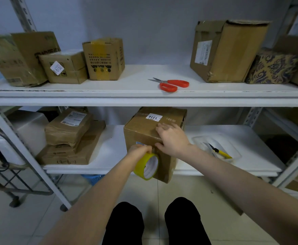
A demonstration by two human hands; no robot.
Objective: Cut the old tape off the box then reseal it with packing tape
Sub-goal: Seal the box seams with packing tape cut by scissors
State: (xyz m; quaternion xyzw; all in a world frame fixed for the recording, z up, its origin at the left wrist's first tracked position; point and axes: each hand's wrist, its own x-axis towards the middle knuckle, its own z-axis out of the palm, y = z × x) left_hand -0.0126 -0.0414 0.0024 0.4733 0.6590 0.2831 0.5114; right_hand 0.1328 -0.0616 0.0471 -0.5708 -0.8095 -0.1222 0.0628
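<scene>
A brown cardboard box (141,128) with a white "1314" label stands on the lower shelf (112,152), its near corner sticking out past the shelf's front edge. My right hand (173,138) lies flat on the box's top near the front edge, fingers spread. My left hand (139,151) grips a yellow roll of packing tape (147,166) held against the box's front face, just below the top edge. Red-handled scissors (171,84) lie on the upper shelf.
A clear plastic tray (233,149) with a yellow-handled knife (220,152) sits right of the box. Stacked parcels (68,137) lie to its left. Several cardboard boxes (104,59) line the upper shelf. A cart (6,167) stands at far left.
</scene>
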